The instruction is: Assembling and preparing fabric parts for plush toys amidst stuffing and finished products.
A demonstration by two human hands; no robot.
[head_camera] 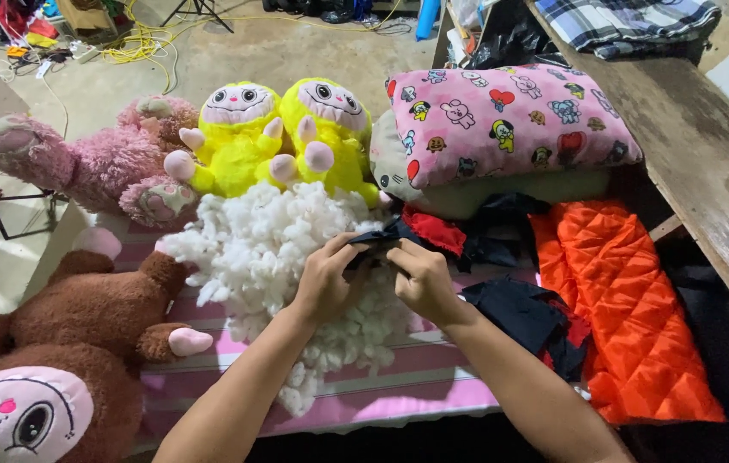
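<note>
Head view: you look down on a pink striped mat [433,377] strewn with soft toys and cloth.
Left hand: your left hand [326,283] is curled shut, pinching the dark scrap of fabric [375,243] at its left end.
Right hand: your right hand [424,281] is closed too, gripping the same scrap just beside the left.
Fabric: it hangs between both hands, over the heap of white fluffy stuffing [270,249].
Beyond: two yellow plush dolls [283,137], a pink printed pillow [502,120].
Right side: an orange quilted cloth [630,309].
Left side: a brown plush monkey [81,343].
</note>
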